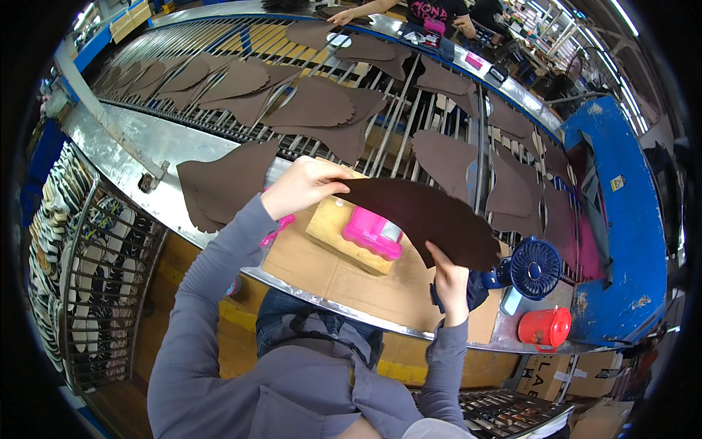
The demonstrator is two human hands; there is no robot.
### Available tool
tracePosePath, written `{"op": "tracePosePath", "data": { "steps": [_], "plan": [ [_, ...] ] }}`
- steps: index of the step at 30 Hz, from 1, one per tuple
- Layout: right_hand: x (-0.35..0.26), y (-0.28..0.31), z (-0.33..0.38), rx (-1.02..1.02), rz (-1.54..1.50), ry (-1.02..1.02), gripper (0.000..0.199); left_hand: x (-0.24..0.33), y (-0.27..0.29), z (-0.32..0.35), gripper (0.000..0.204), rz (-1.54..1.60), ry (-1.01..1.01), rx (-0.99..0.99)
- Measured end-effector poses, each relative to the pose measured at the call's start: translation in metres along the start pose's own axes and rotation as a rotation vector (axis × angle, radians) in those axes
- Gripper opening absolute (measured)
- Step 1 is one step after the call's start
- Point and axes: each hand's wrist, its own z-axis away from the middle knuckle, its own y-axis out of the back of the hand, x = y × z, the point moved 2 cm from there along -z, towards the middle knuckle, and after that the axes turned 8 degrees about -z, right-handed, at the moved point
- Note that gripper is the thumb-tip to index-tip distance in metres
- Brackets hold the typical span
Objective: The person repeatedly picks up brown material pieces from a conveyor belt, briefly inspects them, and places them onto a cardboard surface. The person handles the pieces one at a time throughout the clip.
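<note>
Two hands of yours hold one dark brown leather piece [431, 219] above the cardboard, your left hand [300, 186] pinching its left end, your right hand [450, 282] pinching its lower edge, pink tool [373, 233] just below it.

I see brown leather cut pieces [314, 102] spread over a curved roller conveyor [409, 124] across the upper frame. At centre, a pink tool [371, 233] sits on a wooden block [333, 223] over cardboard sheeting [344, 282]. A blue desk fan [535, 268] and red lidded cup [545, 326] stand lower right; a wire rack [102, 293] fills the left.
</note>
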Motion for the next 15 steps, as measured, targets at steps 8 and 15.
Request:
{"op": "tracePosePath", "data": {
  "steps": [8,15],
  "plan": [
    [0.023,0.01,0.075,0.193,0.094,-0.163,0.03,0.032,-0.045,-0.031,0.017,-0.025,-0.226,-0.184],
    [0.021,0.112,0.1,0.281,0.154,-0.176,0.024,0.073,-0.101,-0.06,0.017,-0.102,-0.327,-0.453]
  ]
}}
